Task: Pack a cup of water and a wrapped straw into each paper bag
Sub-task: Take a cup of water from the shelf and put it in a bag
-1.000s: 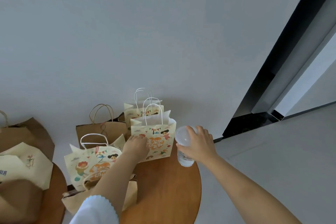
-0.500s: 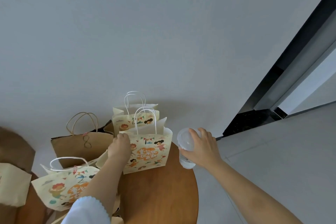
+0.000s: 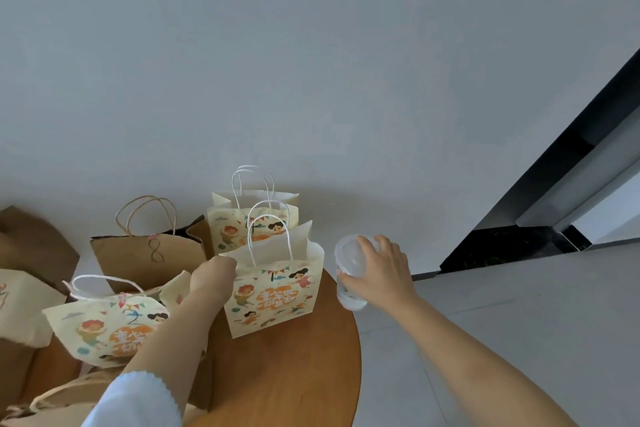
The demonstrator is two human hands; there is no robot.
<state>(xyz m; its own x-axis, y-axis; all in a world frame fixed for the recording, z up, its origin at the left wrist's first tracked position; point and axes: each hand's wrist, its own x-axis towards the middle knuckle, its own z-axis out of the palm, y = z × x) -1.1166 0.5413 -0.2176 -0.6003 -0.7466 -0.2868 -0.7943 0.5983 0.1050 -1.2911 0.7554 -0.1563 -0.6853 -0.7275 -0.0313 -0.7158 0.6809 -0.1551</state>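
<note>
A cream cartoon-printed paper bag (image 3: 277,298) with white handles stands upright and open on the round wooden table (image 3: 294,374). My left hand (image 3: 211,276) grips the bag's left top edge. My right hand (image 3: 377,270) holds a clear lidded cup of water (image 3: 349,274) in the air just right of the bag, above the table's edge. No wrapped straw shows.
A second printed bag (image 3: 252,222) stands behind the first, and a third (image 3: 107,326) leans at the left. A brown bag (image 3: 152,260) stands by the wall, with more brown bags (image 3: 31,246) further left. Grey floor and a dark door frame (image 3: 540,218) lie to the right.
My left hand has slid up from the bag's front face to its top left edge. The cup in my right hand has stayed beside the bag, and the view has shifted.
</note>
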